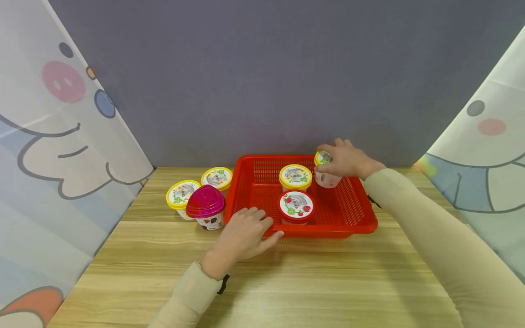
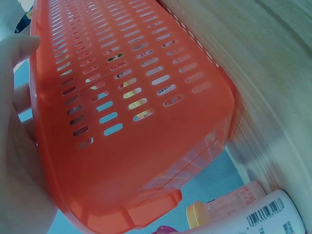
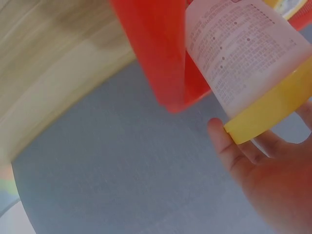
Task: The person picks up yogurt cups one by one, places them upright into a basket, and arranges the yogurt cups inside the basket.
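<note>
My right hand (image 1: 346, 159) grips a yellow-lidded cup (image 1: 327, 180) by its lid at the back right corner of the red plastic basket (image 1: 367, 223). In the right wrist view, fingers curl round the yellow lid (image 3: 273, 109), and the pale cup body carries printed text. My left hand (image 1: 246, 230) holds the basket's front rim near its left corner, fingers over the edge and thumb along the front. Inside the basket are another yellow-lidded cup (image 1: 295, 176) and, in front of it, a red-lidded cup (image 1: 296, 207) with a strawberry pattern.
Left of the basket stand two more yellow-lidded cups (image 1: 182, 193) and a cup with a magenta domed lid (image 1: 206, 202). A grey panel (image 1: 262, 82) rises behind the wooden table (image 1: 311, 287). Cartoon-printed curtains (image 1: 49, 136) hang at both sides.
</note>
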{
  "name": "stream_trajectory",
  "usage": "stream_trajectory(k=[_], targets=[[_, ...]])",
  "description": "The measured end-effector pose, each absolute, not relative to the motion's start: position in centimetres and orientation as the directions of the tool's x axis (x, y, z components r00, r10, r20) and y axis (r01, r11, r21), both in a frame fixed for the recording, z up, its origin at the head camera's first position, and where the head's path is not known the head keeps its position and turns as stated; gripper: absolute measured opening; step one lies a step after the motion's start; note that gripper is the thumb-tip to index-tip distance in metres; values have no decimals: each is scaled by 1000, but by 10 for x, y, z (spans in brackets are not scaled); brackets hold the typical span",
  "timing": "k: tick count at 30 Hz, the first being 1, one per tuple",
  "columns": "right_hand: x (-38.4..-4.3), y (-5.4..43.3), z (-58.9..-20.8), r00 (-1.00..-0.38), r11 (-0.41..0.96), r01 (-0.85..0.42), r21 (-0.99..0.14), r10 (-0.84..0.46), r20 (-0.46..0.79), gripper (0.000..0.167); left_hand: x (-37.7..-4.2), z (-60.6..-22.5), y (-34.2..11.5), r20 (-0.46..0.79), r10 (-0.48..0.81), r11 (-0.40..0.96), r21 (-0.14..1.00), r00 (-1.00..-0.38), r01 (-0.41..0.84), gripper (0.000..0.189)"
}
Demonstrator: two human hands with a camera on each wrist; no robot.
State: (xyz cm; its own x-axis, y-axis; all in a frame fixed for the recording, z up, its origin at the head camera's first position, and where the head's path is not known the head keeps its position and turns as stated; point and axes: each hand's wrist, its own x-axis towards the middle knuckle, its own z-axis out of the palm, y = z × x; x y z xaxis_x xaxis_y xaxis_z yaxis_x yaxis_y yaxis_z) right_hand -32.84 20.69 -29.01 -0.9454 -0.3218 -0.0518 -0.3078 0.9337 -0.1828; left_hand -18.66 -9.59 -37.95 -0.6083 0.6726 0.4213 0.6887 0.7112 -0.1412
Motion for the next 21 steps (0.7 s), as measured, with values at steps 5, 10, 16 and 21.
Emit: stream_trajectory(k=[5, 10, 16, 21], targets=[[-328, 204, -297, -943, 934, -316, -165, -329, -58, 68, -187, -380, -95, 422, 672, 711, -139, -608, 690, 39], [-326, 203, -303, -941, 935, -319, -153, -332, -69, 70, -187, -381, -94, 432, 671, 709, -137, -603, 691, 38], [-325, 203, -311, -936, 936, -325, -134, -338, -95, 73, -187, -381, -93, 436, 670, 709, -136, -601, 692, 38], [-324, 204, -315, -932, 933, -337, -127, -350, -97, 72, -187, -381, -93, 441, 670, 707, -134, -598, 694, 38]])
